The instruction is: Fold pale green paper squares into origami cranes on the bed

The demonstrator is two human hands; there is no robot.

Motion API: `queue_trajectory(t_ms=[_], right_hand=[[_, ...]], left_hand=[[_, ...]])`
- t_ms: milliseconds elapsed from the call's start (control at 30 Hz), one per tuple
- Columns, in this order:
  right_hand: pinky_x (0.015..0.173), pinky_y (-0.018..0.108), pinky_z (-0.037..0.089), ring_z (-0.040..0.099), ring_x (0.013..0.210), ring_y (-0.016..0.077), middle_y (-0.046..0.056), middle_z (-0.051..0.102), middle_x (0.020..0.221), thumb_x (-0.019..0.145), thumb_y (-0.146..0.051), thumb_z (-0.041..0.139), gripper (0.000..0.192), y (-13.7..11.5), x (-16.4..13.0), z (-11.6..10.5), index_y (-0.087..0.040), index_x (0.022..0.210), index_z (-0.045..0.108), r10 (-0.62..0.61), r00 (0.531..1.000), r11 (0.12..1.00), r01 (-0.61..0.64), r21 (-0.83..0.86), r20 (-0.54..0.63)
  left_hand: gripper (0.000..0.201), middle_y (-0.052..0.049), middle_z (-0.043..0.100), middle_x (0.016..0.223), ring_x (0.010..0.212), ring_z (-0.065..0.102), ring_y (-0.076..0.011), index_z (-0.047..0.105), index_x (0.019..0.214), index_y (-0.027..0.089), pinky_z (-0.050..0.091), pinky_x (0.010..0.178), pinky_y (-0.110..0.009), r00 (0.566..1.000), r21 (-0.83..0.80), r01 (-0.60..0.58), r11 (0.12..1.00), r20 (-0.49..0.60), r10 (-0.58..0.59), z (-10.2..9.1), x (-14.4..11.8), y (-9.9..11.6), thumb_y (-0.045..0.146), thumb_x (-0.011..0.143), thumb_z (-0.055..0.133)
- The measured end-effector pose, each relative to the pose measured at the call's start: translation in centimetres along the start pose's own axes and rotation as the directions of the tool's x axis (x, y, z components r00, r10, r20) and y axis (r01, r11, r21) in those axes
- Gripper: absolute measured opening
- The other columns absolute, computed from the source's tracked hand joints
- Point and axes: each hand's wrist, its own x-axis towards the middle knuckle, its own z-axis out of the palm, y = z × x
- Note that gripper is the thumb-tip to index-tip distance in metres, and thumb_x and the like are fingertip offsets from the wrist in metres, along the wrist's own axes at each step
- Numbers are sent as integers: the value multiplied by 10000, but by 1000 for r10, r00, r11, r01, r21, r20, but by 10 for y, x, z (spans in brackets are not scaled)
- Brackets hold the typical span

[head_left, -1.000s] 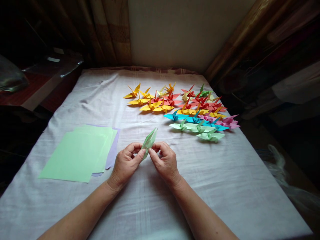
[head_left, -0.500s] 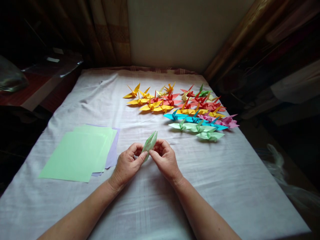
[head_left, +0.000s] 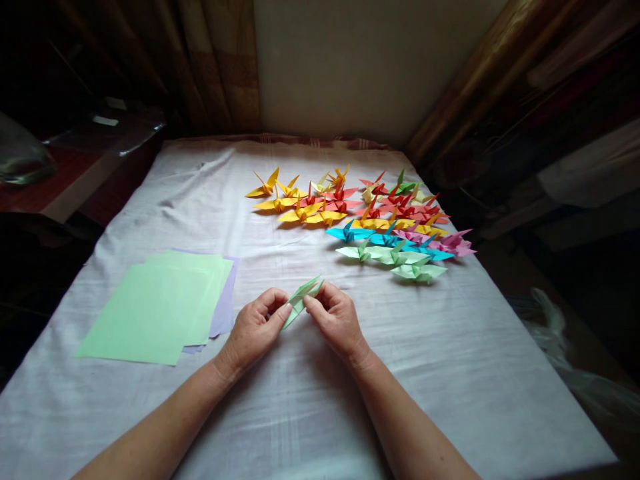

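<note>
A table draped in a pale cloth (head_left: 350, 400) fills most of the view, with dark furniture and curtains around its far end. On its left half lies a loose stack of paper sheets (head_left: 155, 310), light green on top with a lilac one showing underneath, just beside the left wrist. Across the far right half spreads a flock of folded paper cranes (head_left: 360, 217) in yellow, red, orange, blue, pink and pale green, well apart from the hands. Both forearms come in from the near edge and converge toward the middle of the table, wrists low over the cloth. The left hand (head_left: 253, 330) and the right hand (head_left: 337, 320) meet around a narrow folded green paper piece (head_left: 301, 300), held just above the cloth between them. Its long axis runs diagonally, from a lower point near the left thumb up and away to a tip past the right fingers, pointing toward the cranes. The left thumb and forefinger pinch its lower end; the right thumb and fingertips pinch it near the middle, the other fingers curled in. Both hands are about equally near, the right one gripping farther up the piece.
</note>
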Motion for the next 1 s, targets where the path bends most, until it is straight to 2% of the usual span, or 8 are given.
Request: queue_trajectory(t_ms=[167, 267, 433, 567, 667, 833, 933, 1000], right_hand=[[509, 220, 356, 447, 530, 98, -80, 505, 600, 765, -419, 697, 336, 0, 2, -5, -202, 1011, 623, 89, 996, 992, -90, 93, 11], [503, 219, 351, 444, 519, 92, -69, 520, 592, 747, -419, 703, 282, 1, 3, -7, -194, 906, 646, 115, 993, 987, -115, 112, 11], [533, 229, 386, 484, 540, 103, -41, 572, 619, 763, -406, 666, 215, 7, 3, -6, -194, 784, 639, 108, 992, 994, -105, 38, -62], [559, 238, 411, 535, 554, 121, -32, 621, 646, 816, -380, 587, 179, 8, 2, -7, -209, 816, 642, 30, 995, 983, -47, -176, -95], [650, 266, 446, 585, 628, 146, -4, 676, 722, 836, -303, 533, 147, 7, 1, -9, -215, 836, 652, -97, 988, 893, 31, -449, -123], [785, 318, 458, 635, 809, 204, 59, 727, 893, 845, -208, 509, 193, 12, 3, -10, -197, 955, 668, -249, 963, 693, 100, -714, -107], [806, 323, 450, 631, 850, 217, 67, 728, 925, 862, -198, 517, 183, 17, 5, -10, -195, 966, 668, -267, 959, 634, 103, -767, -91], [805, 323, 448, 623, 847, 220, 65, 724, 928, 869, -199, 523, 185, 20, 6, -10, -192, 979, 672, -270, 959, 612, 98, -785, -91]], left_hand=[[228, 33, 545, 675, 663, 521, -138, 580, 766, 197, 417, 650, -234, 999, 65, 5, 998, 34, -7, -6, 3, 2, 418, 814, 551], [247, 30, 568, 687, 676, 548, -147, 592, 781, 203, 430, 653, -237, 998, 124, 8, 992, 62, -16, -10, 3, 4, 436, 829, 528], [275, 26, 667, 762, 681, 624, -165, 644, 963, 234, 458, 683, -261, 998, 390, -50, 920, -8, 58, -14, 3, 4, 452, 871, 504], [310, 21, 711, 811, 689, 669, -181, 615, 1137, 260, 489, 676, -273, 993, 557, -83, 826, -22, 115, -13, 1, 1, 420, 897, 502], [278, 5, 721, 847, 754, 681, -190, 600, 1172, 259, 499, 696, -277, 983, 692, -131, 710, -4, 184, -12, 0, -4, 346, 936, 480], [238, -94, 712, 1017, 947, 640, -260, 626, 1163, 203, 507, 805, -361, 878, 864, -257, 434, 21, 479, -11, 0, -14, 256, 956, 523], [212, -101, 698, 1153, 1052, 610, -275, 681, 1086, 225, 487, 857, -390, 776, 890, -351, 290, 104, 622, -10, -1, -17, 179, 957, 518], [245, -79, 718, 1155, 1076, 611, -271, 699, 1088, 231, 473, 891, -402, 740, 879, -420, 225, 188, 646, -9, -4, -17, 152, 962, 504]])
